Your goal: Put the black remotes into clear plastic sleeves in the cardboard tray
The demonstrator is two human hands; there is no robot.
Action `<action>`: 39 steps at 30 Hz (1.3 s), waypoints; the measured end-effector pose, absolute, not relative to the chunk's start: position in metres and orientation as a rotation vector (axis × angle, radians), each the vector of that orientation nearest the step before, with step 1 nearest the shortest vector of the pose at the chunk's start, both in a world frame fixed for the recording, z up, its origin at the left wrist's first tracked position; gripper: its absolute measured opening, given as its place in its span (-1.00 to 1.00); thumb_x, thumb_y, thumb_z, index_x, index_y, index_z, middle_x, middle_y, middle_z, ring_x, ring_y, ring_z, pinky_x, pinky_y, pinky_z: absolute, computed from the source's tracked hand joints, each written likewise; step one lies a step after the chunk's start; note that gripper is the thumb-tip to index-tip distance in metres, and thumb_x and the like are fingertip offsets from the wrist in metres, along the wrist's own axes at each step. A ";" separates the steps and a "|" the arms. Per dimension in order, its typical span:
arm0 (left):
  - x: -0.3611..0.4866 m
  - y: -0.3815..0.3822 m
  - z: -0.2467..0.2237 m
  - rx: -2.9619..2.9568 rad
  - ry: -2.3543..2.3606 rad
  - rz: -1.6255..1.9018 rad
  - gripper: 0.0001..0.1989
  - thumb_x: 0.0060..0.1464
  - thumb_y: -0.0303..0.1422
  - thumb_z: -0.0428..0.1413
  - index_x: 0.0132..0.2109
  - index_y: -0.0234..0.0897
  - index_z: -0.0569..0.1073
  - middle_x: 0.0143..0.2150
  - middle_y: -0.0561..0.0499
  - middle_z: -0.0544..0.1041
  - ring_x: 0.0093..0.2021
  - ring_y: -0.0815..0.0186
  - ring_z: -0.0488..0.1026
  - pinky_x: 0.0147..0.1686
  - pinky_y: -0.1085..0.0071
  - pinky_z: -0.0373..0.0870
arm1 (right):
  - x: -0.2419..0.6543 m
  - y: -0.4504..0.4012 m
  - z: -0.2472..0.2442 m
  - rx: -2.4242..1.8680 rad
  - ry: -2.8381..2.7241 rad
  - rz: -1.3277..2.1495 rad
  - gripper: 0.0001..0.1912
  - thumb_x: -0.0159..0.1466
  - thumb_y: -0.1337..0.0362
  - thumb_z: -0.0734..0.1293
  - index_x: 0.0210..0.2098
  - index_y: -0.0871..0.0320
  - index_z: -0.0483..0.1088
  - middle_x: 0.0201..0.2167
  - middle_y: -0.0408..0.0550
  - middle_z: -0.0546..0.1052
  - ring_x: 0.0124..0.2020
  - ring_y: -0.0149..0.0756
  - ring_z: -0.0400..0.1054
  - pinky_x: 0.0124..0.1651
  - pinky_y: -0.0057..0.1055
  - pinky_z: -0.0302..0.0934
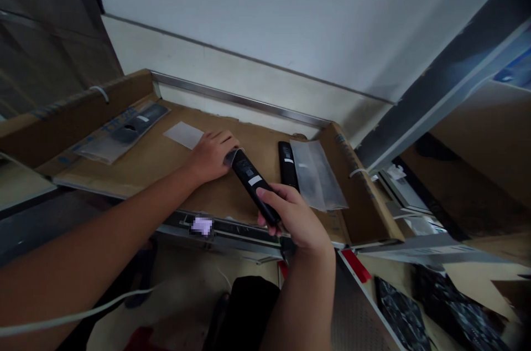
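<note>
A black remote-like device (248, 172) with a small white label is tilted over the cardboard-lined tray (166, 165). My right hand (292, 211) grips its lower end, thumb on top. My left hand (213, 156) has its fingers curled round the edge of a clear plastic bag, at the device's upper end; a white translucent sleeve (185, 134) shows beyond that hand. A second black device (287, 160) lies to the right, beside translucent bags (317, 174). At the tray's left lies a bagged black device (139, 127).
Cardboard walls (365, 201) fastened with white ties bound the tray's sides. A pale wall panel (249, 74) rises behind it. A white cable (83, 315) crosses the lower left, and patterned black items (402, 306) lie at the lower right.
</note>
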State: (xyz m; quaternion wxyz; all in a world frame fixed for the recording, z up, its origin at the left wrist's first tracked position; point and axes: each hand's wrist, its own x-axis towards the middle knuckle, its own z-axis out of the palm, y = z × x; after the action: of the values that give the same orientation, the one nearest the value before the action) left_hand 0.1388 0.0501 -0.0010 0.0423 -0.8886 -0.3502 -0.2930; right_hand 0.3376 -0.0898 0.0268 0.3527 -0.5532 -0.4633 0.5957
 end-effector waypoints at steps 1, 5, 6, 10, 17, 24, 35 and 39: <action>0.139 0.050 -0.001 -2.718 -1.072 -0.908 -0.75 0.00 -0.49 0.08 -0.12 -0.28 0.45 -0.12 -0.12 0.49 -0.06 0.08 0.40 -0.05 0.13 0.28 | 0.339 -0.090 0.026 -1.428 -1.202 1.543 -0.63 0.22 -0.06 0.35 -0.34 0.13 0.33 -0.64 -0.16 0.49 -0.76 -0.47 0.22 -0.76 -0.61 -0.05; 0.139 0.051 -0.003 -2.721 -1.031 -0.917 -0.81 0.09 -0.45 0.07 -0.13 -0.27 0.47 -0.11 -0.12 0.49 -0.07 0.10 0.40 -0.05 0.14 0.27 | 0.340 -0.091 0.026 -1.426 -1.203 1.554 -0.63 0.22 -0.06 0.35 -0.35 0.13 0.33 -0.66 -0.17 0.48 -0.78 -0.48 0.19 -0.78 -0.62 -0.07; 0.138 0.052 -0.003 -2.726 -1.008 -0.913 -0.81 0.11 -0.43 0.07 -0.12 -0.26 0.48 -0.10 -0.12 0.49 -0.06 0.10 0.39 -0.04 0.14 0.27 | 0.340 -0.090 0.026 -1.432 -1.202 1.558 -0.63 0.22 -0.06 0.34 -0.33 0.14 0.34 -0.66 -0.17 0.48 -0.78 -0.48 0.19 -0.78 -0.62 -0.07; 0.137 0.052 -0.004 -2.782 -0.893 -0.890 -0.80 0.10 -0.43 0.09 -0.12 -0.22 0.51 -0.07 -0.10 0.49 -0.06 0.12 0.39 -0.01 0.14 0.25 | 0.335 -0.087 0.027 -1.434 -1.189 1.571 -0.63 0.21 -0.06 0.34 -0.29 0.15 0.37 -0.66 -0.17 0.48 -0.79 -0.47 0.18 -0.77 -0.61 -0.08; 0.138 0.050 -0.005 -2.792 -0.815 -0.976 -0.67 -0.02 -0.44 0.11 -0.05 -0.27 0.49 -0.03 -0.14 0.48 -0.01 0.08 0.38 0.04 0.10 0.27 | 0.323 -0.073 0.020 -1.346 -1.097 1.496 -0.64 0.21 -0.05 0.37 -0.36 0.13 0.31 -0.66 -0.18 0.47 -0.77 -0.48 0.17 -0.76 -0.61 -0.03; 0.137 0.051 -0.007 -2.794 -0.720 -1.175 -0.49 -0.11 -0.49 0.09 0.07 -0.33 0.44 0.07 -0.21 0.43 0.06 0.02 0.36 0.10 0.04 0.30 | 0.317 -0.062 0.010 -1.268 -1.112 1.425 -0.61 0.23 -0.08 0.37 -0.35 0.14 0.32 -0.63 -0.18 0.48 -0.73 -0.49 0.20 -0.72 -0.62 0.03; 0.143 0.042 -0.005 -2.806 -0.817 -1.341 -0.62 0.07 -0.57 -0.02 0.05 -0.32 0.37 -0.01 -0.16 0.48 0.05 0.12 0.40 0.13 0.14 0.34 | 0.318 -0.058 0.002 -1.281 -1.127 1.329 -0.61 0.24 -0.07 0.37 -0.24 0.14 0.33 -0.60 -0.19 0.48 -0.69 -0.48 0.23 -0.70 -0.64 0.07; 0.143 0.045 -0.009 -2.768 -0.893 -1.397 -0.76 0.19 -0.51 -0.04 -0.01 -0.30 0.38 -0.11 -0.11 0.48 -0.04 0.18 0.43 0.03 0.22 0.39 | 0.317 -0.058 0.000 -1.296 -1.168 1.309 -0.62 0.26 -0.06 0.36 -0.19 0.14 0.34 -0.59 -0.20 0.46 -0.66 -0.47 0.25 -0.70 -0.63 0.10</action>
State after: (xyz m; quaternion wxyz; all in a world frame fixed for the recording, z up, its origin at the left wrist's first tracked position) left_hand 0.1432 0.0454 -0.0086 -0.0424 -0.8571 -0.2765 -0.4326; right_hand 0.3166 -0.0578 -0.0002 0.4620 -0.5269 -0.4750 0.5322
